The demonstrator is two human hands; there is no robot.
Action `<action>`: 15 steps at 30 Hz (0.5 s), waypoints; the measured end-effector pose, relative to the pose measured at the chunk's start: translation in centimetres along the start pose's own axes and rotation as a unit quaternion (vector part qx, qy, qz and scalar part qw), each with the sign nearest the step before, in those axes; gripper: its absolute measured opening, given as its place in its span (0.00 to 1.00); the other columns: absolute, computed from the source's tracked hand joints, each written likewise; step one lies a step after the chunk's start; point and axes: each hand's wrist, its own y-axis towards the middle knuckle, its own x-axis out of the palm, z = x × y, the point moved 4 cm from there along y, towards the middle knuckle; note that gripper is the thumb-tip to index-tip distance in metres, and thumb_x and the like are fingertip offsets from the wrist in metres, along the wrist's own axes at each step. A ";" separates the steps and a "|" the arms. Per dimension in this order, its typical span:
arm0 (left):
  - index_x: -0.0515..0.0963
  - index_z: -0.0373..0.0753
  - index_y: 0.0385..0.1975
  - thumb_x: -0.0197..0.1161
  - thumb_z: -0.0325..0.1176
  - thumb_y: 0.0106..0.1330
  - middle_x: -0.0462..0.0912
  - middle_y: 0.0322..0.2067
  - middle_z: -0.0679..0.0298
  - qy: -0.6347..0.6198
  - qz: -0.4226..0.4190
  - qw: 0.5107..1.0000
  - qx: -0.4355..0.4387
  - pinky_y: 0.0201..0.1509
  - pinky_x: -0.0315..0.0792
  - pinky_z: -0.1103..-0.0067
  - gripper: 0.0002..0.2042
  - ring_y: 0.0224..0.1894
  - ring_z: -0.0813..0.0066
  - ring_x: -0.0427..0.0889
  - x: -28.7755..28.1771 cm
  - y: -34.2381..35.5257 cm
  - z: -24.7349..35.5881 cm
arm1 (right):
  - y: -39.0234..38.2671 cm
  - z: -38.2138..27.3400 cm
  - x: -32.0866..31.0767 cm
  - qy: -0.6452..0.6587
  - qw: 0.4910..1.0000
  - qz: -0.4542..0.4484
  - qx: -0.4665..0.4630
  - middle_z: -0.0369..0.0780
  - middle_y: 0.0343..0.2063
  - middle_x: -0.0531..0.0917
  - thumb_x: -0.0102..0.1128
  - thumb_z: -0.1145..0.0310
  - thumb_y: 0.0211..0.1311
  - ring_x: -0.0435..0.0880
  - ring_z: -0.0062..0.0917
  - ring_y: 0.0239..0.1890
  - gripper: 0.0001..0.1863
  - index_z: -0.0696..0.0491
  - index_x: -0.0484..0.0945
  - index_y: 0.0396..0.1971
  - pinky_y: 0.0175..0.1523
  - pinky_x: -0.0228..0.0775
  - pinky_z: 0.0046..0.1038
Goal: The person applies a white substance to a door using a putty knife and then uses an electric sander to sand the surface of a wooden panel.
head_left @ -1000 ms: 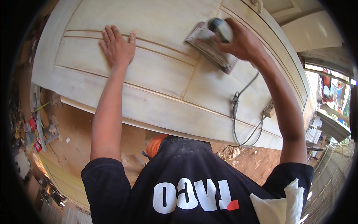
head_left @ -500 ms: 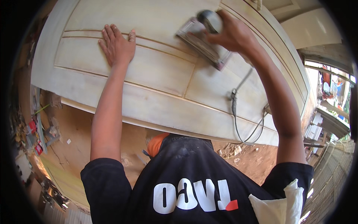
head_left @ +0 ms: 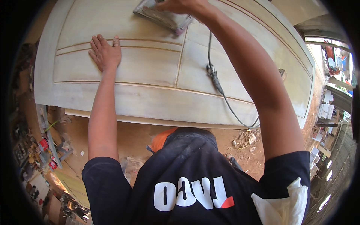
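A pale wooden door panel (head_left: 146, 99) with narrow grooves lies flat in front of me. My left hand (head_left: 105, 54) rests palm down on it, over a pair of grooves at the left, with the fingers spread. Close to the top edge of the view, my right hand (head_left: 184, 6) grips an electric sander (head_left: 160, 18), whose flat base is on the door's far part. The upper part of the sander and some of my fingers are cut off by the frame. The sander's dark cord (head_left: 214, 79), with a taped knot, trails over the door beneath my right forearm.
Cluttered tools and red items (head_left: 44, 144) stand at the left beyond a grey support leg. Below the door's near edge is a brown dirt floor (head_left: 243, 153) with scattered scraps. Stacked material (head_left: 327, 107) lies at the right. A white cloth (head_left: 283, 204) hangs by my right sleeve.
The sander in my right hand has moved left and farther away over the door, drawing its cord along. My left hand, still flat on the panel, appears slightly more to the left.
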 end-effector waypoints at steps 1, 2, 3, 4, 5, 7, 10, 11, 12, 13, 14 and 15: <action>0.55 0.35 0.76 0.44 0.62 0.74 0.51 0.78 0.53 -0.005 -0.001 1.000 0.004 0.81 0.40 0.56 0.40 0.80 0.58 0.47 0.1 -0.1 0.3 | -1.1 0.2 -0.4 -0.006 1.000 0.001 0.002 0.60 0.42 0.84 0.73 0.50 0.47 0.85 0.52 0.47 0.41 0.63 0.71 0.56 0.52 0.78 0.44; 0.55 0.35 0.76 0.44 0.62 0.74 0.51 0.78 0.53 -0.009 0.001 1.000 0.008 0.81 0.40 0.56 0.40 0.80 0.58 0.47 0.0 0.1 0.8 | -2.0 0.6 -0.8 -0.012 1.000 0.005 0.002 0.61 0.43 0.84 0.73 0.50 0.47 0.85 0.52 0.47 0.41 0.63 0.72 0.55 0.52 0.78 0.45; 0.55 0.36 0.76 0.44 0.62 0.74 0.51 0.78 0.53 -0.011 0.004 1.000 0.011 0.81 0.40 0.56 0.40 0.80 0.58 0.47 -0.2 0.1 1.1 | -2.3 0.7 -0.8 -0.017 1.000 0.008 0.000 0.61 0.43 0.84 0.73 0.50 0.46 0.85 0.52 0.47 0.40 0.62 0.72 0.55 0.52 0.77 0.45; 0.55 0.36 0.76 0.44 0.61 0.74 0.51 0.78 0.54 -0.020 0.000 1.000 0.007 0.81 0.40 0.56 0.40 0.80 0.58 0.47 -0.2 -0.1 1.2 | -1.4 1.1 -0.6 -0.021 1.000 -0.004 0.018 0.61 0.44 0.84 0.74 0.48 0.46 0.85 0.52 0.47 0.40 0.62 0.73 0.52 0.52 0.77 0.45; 0.55 0.36 0.76 0.44 0.61 0.74 0.51 0.78 0.54 -0.030 0.000 0.999 0.011 0.81 0.40 0.56 0.40 0.80 0.59 0.47 -0.4 0.0 1.9 | -0.8 1.1 -1.0 -0.025 0.999 0.004 0.022 0.61 0.44 0.84 0.74 0.48 0.46 0.85 0.52 0.47 0.39 0.62 0.73 0.52 0.52 0.77 0.45; 0.55 0.36 0.76 0.44 0.60 0.74 0.51 0.78 0.54 -0.037 -0.001 0.999 0.012 0.81 0.40 0.57 0.39 0.80 0.59 0.47 -0.7 0.0 1.9 | 1.3 -0.1 -1.2 -0.030 0.999 0.015 0.019 0.61 0.44 0.84 0.73 0.48 0.46 0.85 0.53 0.47 0.39 0.62 0.73 0.52 0.52 0.78 0.46; 0.55 0.36 0.76 0.44 0.60 0.74 0.51 0.78 0.54 -0.045 -0.003 0.999 0.028 0.81 0.40 0.57 0.39 0.80 0.59 0.47 -0.7 0.4 3.1 | 2.2 -0.1 -2.2 -0.039 0.996 0.074 0.030 0.61 0.44 0.84 0.72 0.52 0.47 0.84 0.53 0.48 0.38 0.61 0.72 0.54 0.53 0.78 0.46; 0.55 0.36 0.76 0.44 0.60 0.74 0.51 0.78 0.54 -0.035 -0.004 0.999 0.019 0.81 0.40 0.57 0.39 0.80 0.60 0.47 -0.7 0.3 2.3 | 2.7 -0.6 -1.3 -0.031 0.996 0.082 0.023 0.61 0.45 0.84 0.72 0.53 0.47 0.84 0.53 0.48 0.38 0.61 0.72 0.54 0.53 0.77 0.46; 0.55 0.36 0.76 0.44 0.60 0.74 0.51 0.78 0.55 -0.026 -0.005 1.000 0.011 0.81 0.40 0.57 0.39 0.80 0.60 0.47 -0.7 0.1 1.6 | 2.5 -0.8 -0.9 -0.020 0.998 0.055 0.015 0.60 0.46 0.84 0.72 0.53 0.46 0.84 0.53 0.50 0.41 0.62 0.71 0.57 0.55 0.77 0.44; 0.55 0.36 0.76 0.44 0.60 0.74 0.51 0.78 0.55 -0.016 -0.002 1.000 0.006 0.81 0.40 0.57 0.39 0.80 0.60 0.47 -0.7 -0.2 0.9 | 2.2 -0.6 -0.2 -0.015 0.998 0.064 -0.007 0.60 0.46 0.84 0.72 0.53 0.45 0.84 0.53 0.50 0.42 0.62 0.70 0.59 0.55 0.77 0.44; 0.55 0.36 0.76 0.44 0.60 0.75 0.51 0.78 0.55 -0.013 0.002 1.000 0.006 0.81 0.40 0.57 0.39 0.80 0.60 0.47 -0.7 -0.2 0.9 | 1.5 -0.4 0.1 -0.016 0.997 0.076 -0.024 0.60 0.46 0.84 0.72 0.53 0.45 0.84 0.53 0.50 0.43 0.62 0.69 0.60 0.55 0.77 0.43; 0.55 0.36 0.76 0.44 0.59 0.75 0.51 0.78 0.55 -0.009 0.006 1.000 0.005 0.81 0.40 0.56 0.38 0.80 0.61 0.47 -0.6 -0.4 0.7 | 1.2 -0.5 0.4 -0.015 0.995 0.087 -0.043 0.59 0.46 0.84 0.72 0.52 0.45 0.84 0.52 0.51 0.45 0.62 0.69 0.61 0.56 0.77 0.43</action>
